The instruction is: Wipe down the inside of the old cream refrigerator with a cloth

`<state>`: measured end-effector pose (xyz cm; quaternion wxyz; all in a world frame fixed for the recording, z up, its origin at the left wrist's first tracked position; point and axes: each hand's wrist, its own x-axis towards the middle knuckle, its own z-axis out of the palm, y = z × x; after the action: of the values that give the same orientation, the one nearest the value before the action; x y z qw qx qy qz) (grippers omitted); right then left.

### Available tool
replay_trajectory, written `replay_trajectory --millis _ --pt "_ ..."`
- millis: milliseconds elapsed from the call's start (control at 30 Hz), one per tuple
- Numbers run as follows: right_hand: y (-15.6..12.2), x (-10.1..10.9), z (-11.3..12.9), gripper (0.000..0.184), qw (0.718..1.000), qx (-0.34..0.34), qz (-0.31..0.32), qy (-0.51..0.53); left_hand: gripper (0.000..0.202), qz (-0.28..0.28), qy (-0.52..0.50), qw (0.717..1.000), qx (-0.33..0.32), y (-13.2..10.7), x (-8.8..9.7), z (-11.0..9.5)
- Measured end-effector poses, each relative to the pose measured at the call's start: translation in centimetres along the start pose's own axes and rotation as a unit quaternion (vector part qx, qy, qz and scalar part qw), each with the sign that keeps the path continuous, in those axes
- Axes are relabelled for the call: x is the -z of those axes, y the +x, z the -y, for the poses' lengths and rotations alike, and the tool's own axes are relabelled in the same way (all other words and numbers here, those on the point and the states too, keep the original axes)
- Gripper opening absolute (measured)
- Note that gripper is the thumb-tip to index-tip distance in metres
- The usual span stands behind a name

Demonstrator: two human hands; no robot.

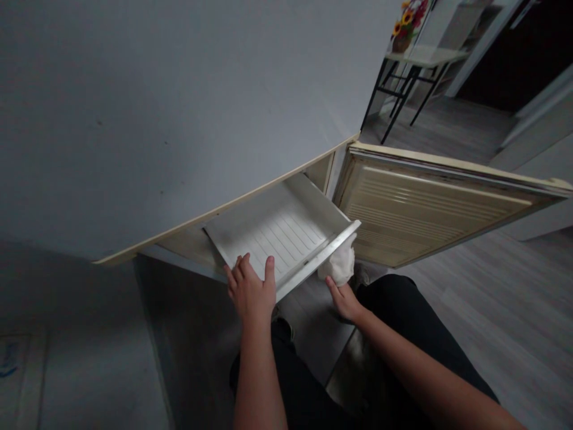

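A white plastic drawer (319, 255) with a ribbed floor is pulled partway out of a fridge-like cabinet (179, 242), and nothing shows inside it. My left hand (253, 285) grips the drawer's near-left corner, its fingers over the side and its thumb raised along the front. Below the front panel, toward its right end, my right hand (344, 298) holds a crumpled white cloth (339, 264). The cloth lies against the outside of the front panel. Part of my right fingers is hidden behind it.
The cabinet's cream door (434, 206) stands swung wide to the right, with dark stains along its seal. My knees (403, 310) are close beneath the drawer. Farther back, a small table (425, 57) with black legs bears a flower pot (401, 42).
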<state>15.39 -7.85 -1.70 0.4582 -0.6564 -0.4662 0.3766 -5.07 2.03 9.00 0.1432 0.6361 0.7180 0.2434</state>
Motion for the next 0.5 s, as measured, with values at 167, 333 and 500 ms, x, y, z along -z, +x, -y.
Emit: replay_trajectory --millis 167,333,500 --pt "-1.9 -3.3 1.4 0.075 0.994 0.026 0.067 0.077 0.069 -0.023 0.014 0.992 -0.124 -2.8 -0.9 -2.9" --pt "-1.2 -4.8 2.5 0.079 0.988 0.038 0.038 0.144 0.068 0.001 -0.019 0.974 -0.228 -4.7 -2.0 -5.2" --pt "1.1 -5.3 3.7 0.075 0.986 0.047 0.059 0.151 0.067 -0.010 -0.045 0.970 -0.240 -3.8 -2.3 -4.9"
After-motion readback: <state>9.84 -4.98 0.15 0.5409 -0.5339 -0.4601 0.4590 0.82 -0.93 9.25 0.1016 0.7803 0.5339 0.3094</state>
